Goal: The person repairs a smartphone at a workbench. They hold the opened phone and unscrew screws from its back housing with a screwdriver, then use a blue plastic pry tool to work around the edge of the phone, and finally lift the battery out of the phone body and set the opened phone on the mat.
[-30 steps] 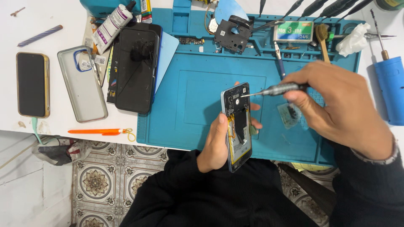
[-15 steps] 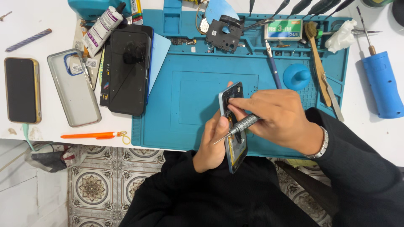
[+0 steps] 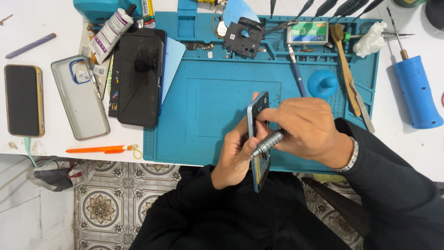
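Note:
My left hand (image 3: 233,155) grips an opened phone body (image 3: 259,139), tilted on its edge above the near edge of the teal repair mat (image 3: 203,106). My right hand (image 3: 307,129) is closed around a small metal screwdriver (image 3: 263,147) and rests against the phone. The screwdriver's tip points left and down, past the phone toward my left palm. The phone's inside faces away and is mostly hidden.
On the white table left of the mat lie a black phone screen (image 3: 138,76), a clear case (image 3: 79,97), a gold-edged phone (image 3: 23,99), a glue tube (image 3: 111,32) and an orange tool (image 3: 99,149). The mat's back holds a black part (image 3: 243,37), a brush (image 3: 344,69) and a blue suction cup (image 3: 322,83). A blue cylinder (image 3: 416,90) lies right.
My right hand swung the screwdriver from pointing at the phone's top to lying across its middle, tip down-left. Both hands and the phone shifted slightly toward me.

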`<state>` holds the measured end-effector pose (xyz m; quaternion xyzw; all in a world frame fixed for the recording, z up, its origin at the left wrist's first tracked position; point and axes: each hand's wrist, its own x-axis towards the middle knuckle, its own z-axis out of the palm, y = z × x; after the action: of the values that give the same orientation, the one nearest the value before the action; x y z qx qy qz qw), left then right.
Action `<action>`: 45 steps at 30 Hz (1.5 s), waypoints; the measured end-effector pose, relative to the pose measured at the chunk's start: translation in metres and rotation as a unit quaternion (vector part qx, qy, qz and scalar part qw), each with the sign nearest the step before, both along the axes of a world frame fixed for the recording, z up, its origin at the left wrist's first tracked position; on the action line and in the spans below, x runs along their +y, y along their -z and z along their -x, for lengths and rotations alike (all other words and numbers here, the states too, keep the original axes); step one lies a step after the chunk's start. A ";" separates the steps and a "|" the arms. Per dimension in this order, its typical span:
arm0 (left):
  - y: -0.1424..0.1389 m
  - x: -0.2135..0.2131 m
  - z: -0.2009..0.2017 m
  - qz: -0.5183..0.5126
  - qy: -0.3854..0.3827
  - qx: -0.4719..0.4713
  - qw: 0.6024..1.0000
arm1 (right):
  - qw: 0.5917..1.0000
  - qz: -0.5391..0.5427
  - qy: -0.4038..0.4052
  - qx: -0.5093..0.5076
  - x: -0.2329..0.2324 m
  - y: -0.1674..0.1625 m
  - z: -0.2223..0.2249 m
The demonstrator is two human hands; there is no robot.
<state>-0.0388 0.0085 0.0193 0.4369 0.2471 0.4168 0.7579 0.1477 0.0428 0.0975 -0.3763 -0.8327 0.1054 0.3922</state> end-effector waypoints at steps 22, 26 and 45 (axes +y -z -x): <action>-0.005 -0.005 0.003 -0.006 -0.002 0.041 0.999 | 0.996 0.082 -0.015 0.032 0.008 0.007 -0.006; -0.002 -0.006 0.003 0.012 -0.012 0.015 1.000 | 0.996 0.083 -0.017 0.025 0.005 0.005 -0.002; 0.025 -0.005 0.008 0.006 -0.040 0.085 0.996 | 0.995 0.099 0.022 0.023 0.004 0.003 0.006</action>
<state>-0.0473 0.0035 -0.0057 0.4559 0.3302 0.4064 0.7197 0.1417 0.0465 0.0943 -0.4291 -0.8005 0.1868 0.3744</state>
